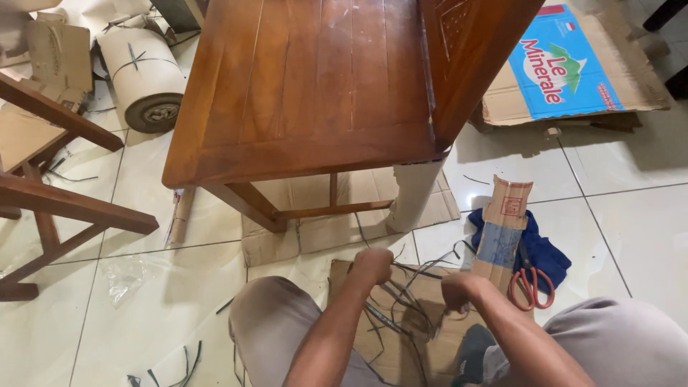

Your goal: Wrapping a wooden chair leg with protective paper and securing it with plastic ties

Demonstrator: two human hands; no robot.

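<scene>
Both fists closed on dark plastic strapping (401, 301), left hand (373, 265) and right hand (459, 290) gather the tangle over flattened cardboard (423, 351) on the floor (scissors (530, 283) just beside); sorting seemingly under way.

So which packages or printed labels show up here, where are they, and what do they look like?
Flattened cardboard box: floor, upper right; brown with a blue, white and green printed panel.
Folded cardboard strip: on a blue cloth near the right hand; brown, red stamp, bluish band.
Paper-wrapped roll: upper left; beige, unprinted.
</scene>
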